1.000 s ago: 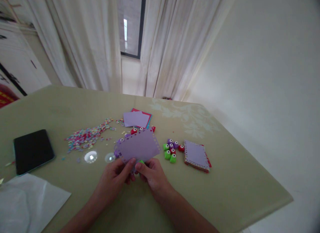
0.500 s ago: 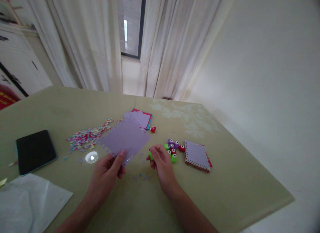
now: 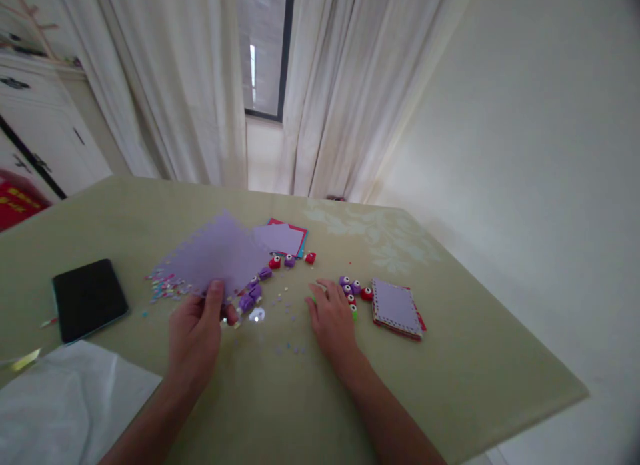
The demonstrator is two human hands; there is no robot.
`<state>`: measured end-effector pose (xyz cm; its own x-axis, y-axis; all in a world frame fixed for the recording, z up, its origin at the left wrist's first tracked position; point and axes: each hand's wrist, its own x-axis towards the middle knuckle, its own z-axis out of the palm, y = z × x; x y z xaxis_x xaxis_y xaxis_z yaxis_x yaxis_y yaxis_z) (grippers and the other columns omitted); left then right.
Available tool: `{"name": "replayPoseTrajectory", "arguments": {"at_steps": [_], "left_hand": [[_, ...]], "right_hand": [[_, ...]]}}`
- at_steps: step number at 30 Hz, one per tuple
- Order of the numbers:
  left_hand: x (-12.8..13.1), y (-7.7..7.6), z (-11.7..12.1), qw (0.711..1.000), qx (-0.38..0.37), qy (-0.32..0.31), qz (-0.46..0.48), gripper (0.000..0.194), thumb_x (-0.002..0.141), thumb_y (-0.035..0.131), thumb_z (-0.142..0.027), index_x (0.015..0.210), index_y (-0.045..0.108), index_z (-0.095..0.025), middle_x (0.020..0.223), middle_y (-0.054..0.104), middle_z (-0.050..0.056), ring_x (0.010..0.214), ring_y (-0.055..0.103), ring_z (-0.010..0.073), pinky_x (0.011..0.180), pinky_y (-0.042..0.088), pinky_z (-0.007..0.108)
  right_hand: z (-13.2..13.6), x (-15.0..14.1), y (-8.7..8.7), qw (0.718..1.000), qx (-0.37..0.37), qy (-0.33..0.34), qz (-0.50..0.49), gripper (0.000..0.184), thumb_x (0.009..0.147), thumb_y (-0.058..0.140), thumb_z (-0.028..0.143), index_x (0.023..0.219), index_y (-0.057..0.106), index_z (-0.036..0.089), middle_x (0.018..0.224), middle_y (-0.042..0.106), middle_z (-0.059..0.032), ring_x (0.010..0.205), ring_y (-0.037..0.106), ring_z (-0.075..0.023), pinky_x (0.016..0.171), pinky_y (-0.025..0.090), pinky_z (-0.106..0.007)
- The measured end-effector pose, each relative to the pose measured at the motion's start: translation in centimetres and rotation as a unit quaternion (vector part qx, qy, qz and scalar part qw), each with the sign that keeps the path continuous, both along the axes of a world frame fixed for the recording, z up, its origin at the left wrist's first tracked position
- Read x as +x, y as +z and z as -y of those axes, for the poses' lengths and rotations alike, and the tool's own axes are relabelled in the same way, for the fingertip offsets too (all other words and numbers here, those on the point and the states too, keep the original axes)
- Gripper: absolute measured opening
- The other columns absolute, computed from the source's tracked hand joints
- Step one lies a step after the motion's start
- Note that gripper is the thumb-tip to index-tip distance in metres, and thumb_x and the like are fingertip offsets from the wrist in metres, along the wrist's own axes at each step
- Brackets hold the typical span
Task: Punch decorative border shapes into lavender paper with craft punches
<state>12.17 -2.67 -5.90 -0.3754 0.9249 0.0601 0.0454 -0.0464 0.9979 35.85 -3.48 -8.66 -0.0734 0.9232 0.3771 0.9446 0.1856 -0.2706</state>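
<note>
My left hand pinches a lilac paper sheet with punched edges and holds it lifted over the confetti heap. My right hand lies on the olive table with its fingers on a green craft punch, beside a cluster of purple, red and green small punches. Whether the fingers grip the green punch is hidden. More purple punches and a red one lie between my hands.
A stack of punched cards, lilac on top, red below, lies right of the punches. Further back sits a stack of lilac, red and blue sheets. A black tablet and a white cloth are at the left.
My left hand has carried the lilac sheet leftward, away from my right hand. My right hand has moved right with the green punch and set down by the punch cluster.
</note>
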Motion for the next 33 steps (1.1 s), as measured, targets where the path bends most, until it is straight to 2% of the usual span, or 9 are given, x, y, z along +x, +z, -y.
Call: {"name": "replayPoseTrajectory", "arguments": {"at_steps": [4,7,9,13,17,23,28,31,33], "left_hand": [[-0.2,0.1,-0.4,1.0,0.009,0.02,0.011,0.049,0.09,0.071,-0.068,0.077,0.065,-0.021,0.055,0.066,-0.003,0.052,0.059,0.0156,0.054,0.047,0.026],[0.0,-0.1,-0.5,0.999,0.029,0.012,0.038,0.047,0.089,0.073,-0.066,0.076,0.065,-0.022,0.057,0.067,-0.003,0.052,0.061,0.0162,0.054,0.05,0.027],[0.2,-0.2,-0.5,0.998,0.04,0.002,0.045,0.045,0.088,0.074,-0.064,0.075,0.065,-0.022,0.058,0.068,-0.002,0.053,0.063,0.0168,0.055,0.053,0.028],[0.5,0.1,-0.2,0.998,0.047,-0.008,0.037,0.043,0.087,0.077,-0.061,0.071,0.065,-0.022,0.057,0.069,-0.001,0.054,0.064,0.0172,0.056,0.053,0.028],[0.9,0.7,0.5,0.998,0.049,-0.042,0.028,0.038,0.089,0.077,-0.055,0.073,0.067,-0.021,0.06,0.072,-0.001,0.055,0.066,0.0166,0.059,0.055,0.028],[1.8,0.8,1.4,0.995,0.038,-0.094,0.015,0.036,0.09,0.075,-0.054,0.078,0.068,-0.022,0.06,0.075,0.0,0.053,0.067,0.0178,0.055,0.055,0.028],[2.3,0.2,1.5,0.992,0.038,-0.122,0.003,0.036,0.091,0.075,-0.055,0.081,0.07,-0.021,0.06,0.075,0.0,0.053,0.066,0.017,0.054,0.054,0.027],[2.5,0.0,1.5,0.991,0.027,-0.129,0.007,0.039,0.089,0.077,-0.058,0.08,0.07,-0.021,0.062,0.077,0.002,0.055,0.068,0.018,0.056,0.057,0.028],[2.7,-0.1,1.4,0.99,0.008,-0.135,0.024,0.043,0.084,0.081,-0.061,0.083,0.071,-0.02,0.065,0.08,0.004,0.057,0.071,0.0199,0.058,0.06,0.03]], "right_hand": [[0.0,-4.0,1.1,0.988,-0.002,0.15,0.026,0.029,0.106,0.066,0.024,0.134,0.068,0.021,0.133,0.072,-0.0126,0.117,0.065,-0.0279,0.103,0.055,-0.042],[-1.0,-7.2,1.2,0.974,0.021,0.207,0.093,0.043,0.107,0.064,0.032,0.149,0.058,0.023,0.15,0.063,-0.0127,0.123,0.062,-0.0306,0.099,0.056,-0.045],[-1.7,-8.4,0.9,0.966,0.03,0.225,0.127,0.033,0.11,0.061,0.032,0.141,0.063,0.024,0.149,0.064,-0.0122,0.122,0.062,-0.0299,0.096,0.055,-0.044],[-1.6,-8.2,0.5,0.948,0.008,0.273,0.162,0.013,0.109,0.064,0.026,0.115,0.073,0.02,0.115,0.074,-0.0103,0.108,0.065,-0.0264,0.088,0.056,-0.038],[0.3,-6.1,0.8,0.956,-0.023,0.261,0.132,0.011,0.103,0.072,0.022,0.114,0.074,0.019,0.114,0.075,-0.0115,0.105,0.068,-0.0273,0.093,0.058,-0.038],[1.7,-3.3,0.7,0.978,-0.096,0.184,-0.022,0.043,0.094,0.076,0.012,0.135,0.064,0.021,0.14,0.067,-0.0144,0.128,0.066,-0.0293,0.109,0.056,-0.042],[1.5,-2.6,0.4,0.977,-0.138,0.114,-0.114,0.031,0.093,0.069,0.007,0.12,0.071,0.021,0.125,0.068,-0.013,0.109,0.07,-0.0275,0.098,0.058,-0.043],[1.4,-2.5,0.6,0.945,-0.123,0.097,-0.288,0.028,0.088,0.074,0.011,0.114,0.072,0.02,0.114,0.069,-0.0091,0.099,0.07,-0.0245,0.092,0.058,-0.039],[1.3,-2.5,0.9,0.885,-0.125,0.09,-0.44,0.028,0.086,0.079,0.021,0.114,0.073,0.021,0.107,0.07,-0.0066,0.093,0.071,-0.0227,0.085,0.058,-0.036]]}}
